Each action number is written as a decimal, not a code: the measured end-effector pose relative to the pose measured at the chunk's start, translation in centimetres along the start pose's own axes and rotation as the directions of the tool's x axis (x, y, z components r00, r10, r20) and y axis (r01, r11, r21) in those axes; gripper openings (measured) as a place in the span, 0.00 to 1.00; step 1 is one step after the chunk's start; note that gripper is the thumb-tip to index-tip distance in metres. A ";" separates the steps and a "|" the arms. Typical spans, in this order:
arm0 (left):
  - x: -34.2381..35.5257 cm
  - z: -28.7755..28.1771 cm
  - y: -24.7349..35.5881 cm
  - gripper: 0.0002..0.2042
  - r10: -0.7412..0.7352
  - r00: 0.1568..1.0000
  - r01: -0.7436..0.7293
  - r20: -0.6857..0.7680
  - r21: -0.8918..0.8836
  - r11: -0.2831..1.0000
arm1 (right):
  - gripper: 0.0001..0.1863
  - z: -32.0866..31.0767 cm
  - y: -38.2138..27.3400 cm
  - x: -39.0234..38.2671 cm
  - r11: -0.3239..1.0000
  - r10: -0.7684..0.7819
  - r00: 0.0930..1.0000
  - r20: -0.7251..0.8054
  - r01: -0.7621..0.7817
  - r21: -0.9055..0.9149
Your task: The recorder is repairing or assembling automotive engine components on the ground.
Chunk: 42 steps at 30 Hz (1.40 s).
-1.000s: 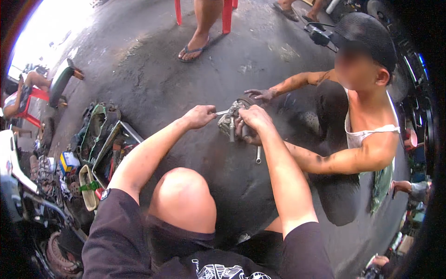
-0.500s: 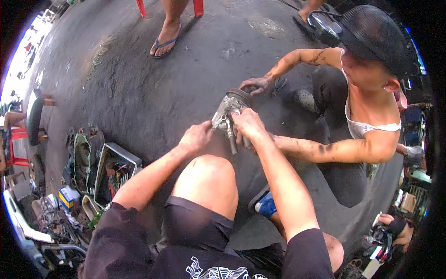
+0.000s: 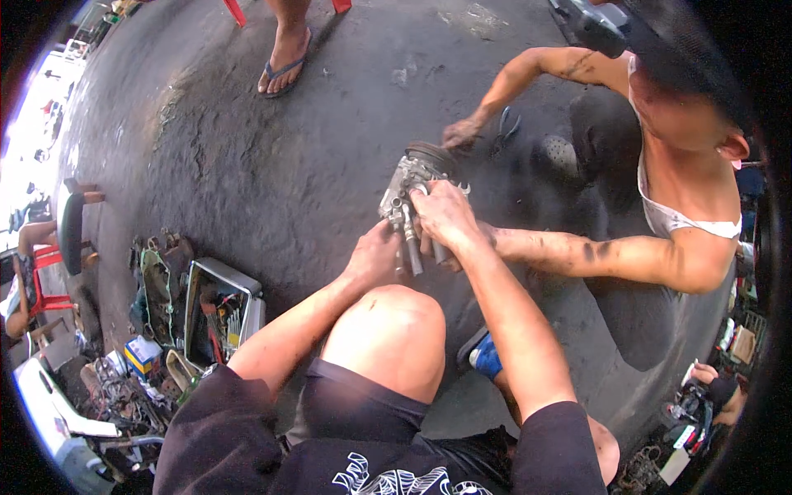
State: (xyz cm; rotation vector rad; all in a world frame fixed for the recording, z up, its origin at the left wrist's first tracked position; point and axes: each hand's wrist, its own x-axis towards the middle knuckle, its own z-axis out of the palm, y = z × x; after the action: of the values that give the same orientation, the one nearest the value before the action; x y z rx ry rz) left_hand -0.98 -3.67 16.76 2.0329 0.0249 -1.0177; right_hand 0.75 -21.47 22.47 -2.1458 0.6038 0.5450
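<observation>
A greasy metal engine part (image 3: 398, 188), pump-like, with a round dark pulley (image 3: 431, 154) on its far end and short pipes (image 3: 413, 246) toward me, is held above the ground beyond my knee. My right hand (image 3: 447, 213) is closed over its right side, thumb on top. Closed fingers of my left hand (image 3: 376, 254) touch the part's near left edge by the pipes; the fingertips are partly hidden. A small forked metal end (image 3: 466, 189), like a spanner's, shows beside my right hand. A co-worker's far hand (image 3: 464, 134) is at the pulley's edge; the other is mostly hidden behind my right hand.
The co-worker (image 3: 685, 165) crouches close at the right. Pliers-like handles (image 3: 510, 122) lie near that person's knee. At the lower left are a metal-framed tray (image 3: 257, 312) of tools, a blue-and-yellow box (image 3: 143, 353) and piled parts. A sandalled foot (image 3: 285, 64) stands beyond.
My left hand has moved from the part's left side down to its near edge by the pipes. The forked metal end now shows beside my right hand. The whole view has shifted slightly.
</observation>
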 end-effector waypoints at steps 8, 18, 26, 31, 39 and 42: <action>1.5 -0.3 -2.9 0.23 0.210 0.976 -0.205 -0.054 0.094 0.974 | 0.25 0.2 0.9 0.9 0.995 -0.046 0.999 0.029 0.043 0.090; 11.1 -10.0 14.2 0.13 0.107 0.777 -0.623 0.620 0.782 -0.011 | 0.26 -0.3 0.5 0.5 1.000 0.002 0.999 0.040 -0.001 -0.016; 9.4 -10.8 14.0 0.10 0.315 0.654 -0.708 0.687 0.703 -0.062 | 0.25 -0.1 1.3 1.1 0.998 0.028 0.995 0.098 -0.034 0.059; 9.0 -10.9 14.6 0.08 0.360 0.654 -0.698 0.666 0.714 -0.055 | 0.24 -0.2 0.7 0.7 0.996 0.010 0.998 0.055 -0.015 0.087; 6.1 -12.6 13.1 0.08 0.347 0.846 -0.452 0.405 0.890 0.063 | 0.24 -0.9 0.2 -0.1 0.998 -0.006 0.998 0.069 0.001 0.067; 2.2 -11.1 6.2 0.13 0.160 0.970 -0.231 0.184 0.480 0.846 | 0.25 -0.6 0.5 0.2 0.998 -0.068 0.998 0.006 0.068 -0.004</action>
State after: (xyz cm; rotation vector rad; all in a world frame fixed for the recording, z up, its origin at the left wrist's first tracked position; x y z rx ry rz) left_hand 9.95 -0.68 22.97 2.3558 -0.5672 -1.1094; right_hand 0.73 -22.23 22.40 -2.1596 0.5247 0.5159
